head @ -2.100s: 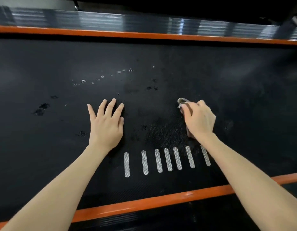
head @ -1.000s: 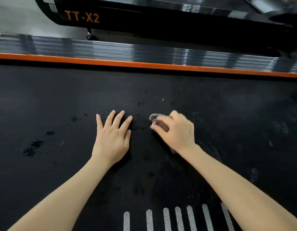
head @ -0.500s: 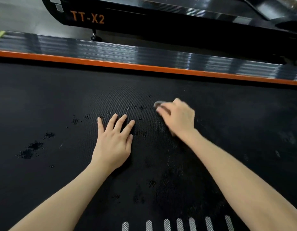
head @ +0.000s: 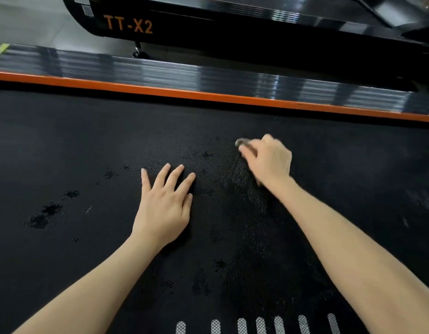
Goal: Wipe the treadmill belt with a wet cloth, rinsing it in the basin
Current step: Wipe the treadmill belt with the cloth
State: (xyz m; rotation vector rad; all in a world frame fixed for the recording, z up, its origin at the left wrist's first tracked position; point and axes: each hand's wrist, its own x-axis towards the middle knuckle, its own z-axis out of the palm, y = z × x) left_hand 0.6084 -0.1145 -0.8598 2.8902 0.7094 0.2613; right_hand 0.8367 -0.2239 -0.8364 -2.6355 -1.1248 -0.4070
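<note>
- Head view: the small grey wadded cloth (head: 242, 142) lies on the black textured treadmill belt (head: 88, 145), past its middle towards the far side. Only a blurred edge of it shows beyond the fingertips of the right hand (head: 268, 160).
- That right hand is curled over the cloth and grips it, pressing it to the belt. Two seconds ago it worked just above the row of white oval markings (head: 260, 325). It has since pushed away from the person towards the far orange edge strip (head: 208, 95).
- A duller, damp-looking streak (head: 242, 186) lies on the belt just behind the hand, so the stroke looks to be wiping a lane across the belt's width.
- The left hand (head: 164, 201) is flat, fingers straight and spread, palm down on the belt, holding nothing. It has kept that bracing pose throughout.
- Dark blotches (head: 47, 213) lie to the left, apart from both hands. That part probably awaits wiping, so the job seems only partly done.
- Hidden or unclear: most of the cloth is under the hand, and motion blur softens the fingers. Whether the blotches are water or dirt cannot be told. The basin is out of view. The white markings are cut by the bottom edge. A second black treadmill lettered "TT-X2" (head: 208, 27) is cropped at the top.
</note>
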